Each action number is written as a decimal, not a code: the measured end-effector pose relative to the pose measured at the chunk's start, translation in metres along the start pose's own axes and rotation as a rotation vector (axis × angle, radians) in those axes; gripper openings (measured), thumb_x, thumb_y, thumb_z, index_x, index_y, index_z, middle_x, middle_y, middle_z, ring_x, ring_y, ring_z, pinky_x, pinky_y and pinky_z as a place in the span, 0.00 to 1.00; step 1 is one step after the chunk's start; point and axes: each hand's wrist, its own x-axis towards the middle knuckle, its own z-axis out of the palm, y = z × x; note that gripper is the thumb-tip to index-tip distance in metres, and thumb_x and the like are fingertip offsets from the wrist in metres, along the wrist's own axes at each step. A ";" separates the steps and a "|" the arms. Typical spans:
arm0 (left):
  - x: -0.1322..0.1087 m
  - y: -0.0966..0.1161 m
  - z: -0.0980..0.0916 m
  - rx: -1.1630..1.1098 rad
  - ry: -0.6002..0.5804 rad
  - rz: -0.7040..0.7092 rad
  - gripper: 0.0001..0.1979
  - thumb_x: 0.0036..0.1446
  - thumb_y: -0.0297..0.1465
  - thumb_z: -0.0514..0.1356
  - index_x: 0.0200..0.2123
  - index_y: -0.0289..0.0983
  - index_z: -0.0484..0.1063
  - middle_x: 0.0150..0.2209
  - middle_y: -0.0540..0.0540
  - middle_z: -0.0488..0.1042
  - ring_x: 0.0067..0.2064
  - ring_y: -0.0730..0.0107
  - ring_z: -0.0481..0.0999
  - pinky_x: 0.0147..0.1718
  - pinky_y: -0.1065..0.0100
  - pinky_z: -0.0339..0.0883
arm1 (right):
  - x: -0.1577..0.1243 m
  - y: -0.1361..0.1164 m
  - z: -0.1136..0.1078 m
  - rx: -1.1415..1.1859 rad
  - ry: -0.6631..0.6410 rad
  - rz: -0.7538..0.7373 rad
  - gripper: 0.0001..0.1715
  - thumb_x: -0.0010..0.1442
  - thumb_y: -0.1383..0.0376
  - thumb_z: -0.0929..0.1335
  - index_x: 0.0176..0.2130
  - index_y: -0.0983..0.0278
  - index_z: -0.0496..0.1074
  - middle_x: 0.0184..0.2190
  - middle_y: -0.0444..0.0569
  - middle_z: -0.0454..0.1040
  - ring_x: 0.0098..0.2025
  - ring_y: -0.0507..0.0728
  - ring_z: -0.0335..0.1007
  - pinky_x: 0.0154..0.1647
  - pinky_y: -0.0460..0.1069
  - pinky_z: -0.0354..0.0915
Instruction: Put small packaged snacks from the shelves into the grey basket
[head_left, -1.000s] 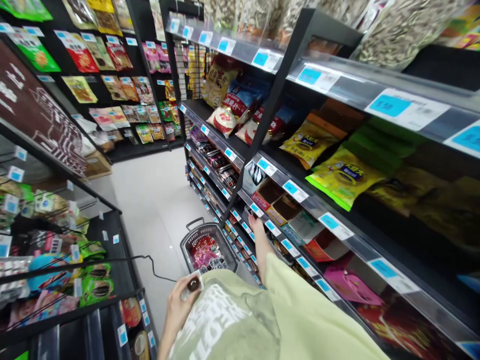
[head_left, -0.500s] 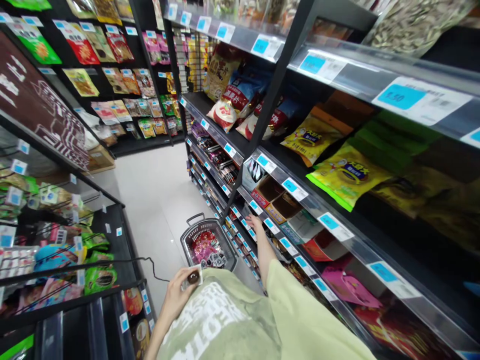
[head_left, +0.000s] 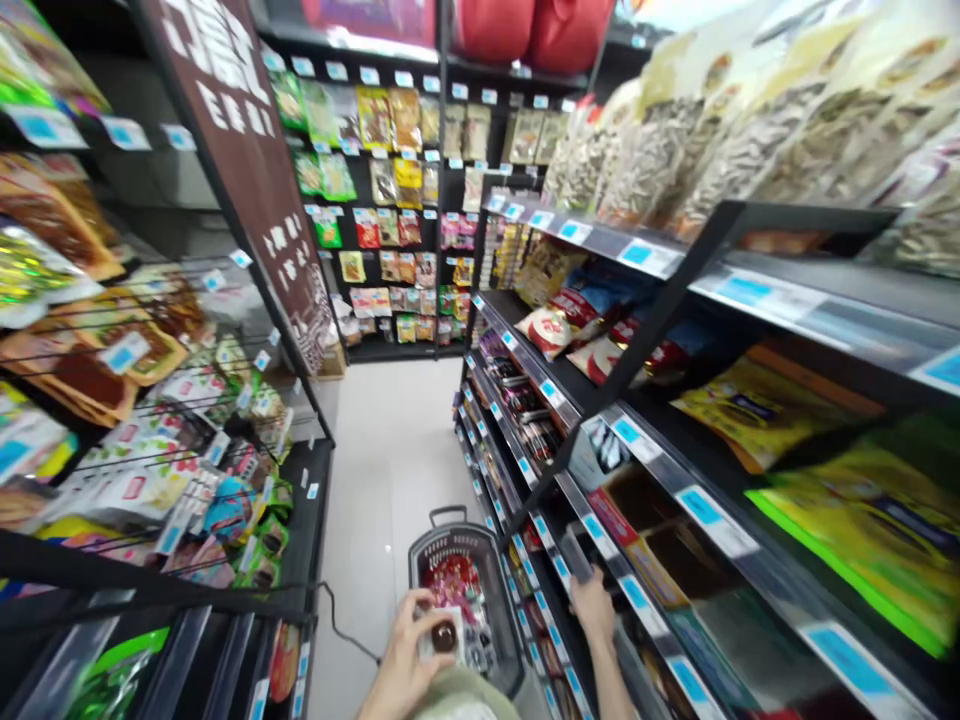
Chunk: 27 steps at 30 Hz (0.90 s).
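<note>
Low in the middle, my left hand (head_left: pixel 405 650) pinches a small white packet (head_left: pixel 452 628) with a dark brown round piece showing on it. Below it on the floor stands a grey shopping basket (head_left: pixel 510 600), its handle towards the aisle. Inside lie red and pink wrapped sweets (head_left: pixel 457 578) and several dark pieces in clear wrapping (head_left: pixel 477 645). My right hand (head_left: pixel 592 605) reaches to a lower shelf on the right, fingers curled at a greyish plastic strip (head_left: pixel 576 553). Whether it grips this strip or something behind it is unclear.
Right shelves hold open cardboard boxes (head_left: pixel 660 510), yellow snack bags (head_left: pixel 772 400) and red-and-white bags (head_left: pixel 559 318). A wire rack of snack packs (head_left: pixel 150 460) stands left, with a black cord (head_left: pixel 337 620) hanging from it. Pale tiled floor (head_left: pixel 375 440) runs to a back wall of hanging bags.
My view has lifted and shows more of the aisle's far end. My left hand with the packet now overlaps the basket's near side. My right hand stays at the lower shelf, fingers now more curled.
</note>
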 end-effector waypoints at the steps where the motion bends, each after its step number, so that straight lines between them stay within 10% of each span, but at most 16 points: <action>1: 0.003 0.003 0.001 0.002 0.028 0.014 0.19 0.45 0.27 0.68 0.43 0.44 0.80 0.53 0.41 0.67 0.58 0.54 0.68 0.62 0.53 0.60 | -0.008 -0.003 0.011 0.089 -0.033 -0.035 0.26 0.50 0.48 0.69 0.46 0.56 0.74 0.27 0.55 0.78 0.25 0.68 0.77 0.26 0.59 0.71; 9: 0.032 0.025 0.003 0.035 0.148 0.164 0.21 0.42 0.22 0.68 0.42 0.43 0.81 0.43 0.42 0.67 0.48 0.57 0.70 0.54 0.54 0.67 | -0.125 -0.038 0.118 0.675 -0.900 -0.245 0.40 0.48 0.37 0.72 0.48 0.61 0.75 0.29 0.51 0.78 0.26 0.60 0.77 0.22 0.51 0.70; 27: 0.030 0.038 -0.016 0.032 0.219 0.181 0.14 0.43 0.28 0.71 0.37 0.41 0.80 0.48 0.39 0.73 0.52 0.52 0.72 0.54 0.53 0.68 | -0.140 -0.046 0.108 0.783 -0.946 -0.435 0.32 0.54 0.39 0.69 0.37 0.65 0.79 0.25 0.54 0.77 0.28 0.61 0.75 0.26 0.50 0.64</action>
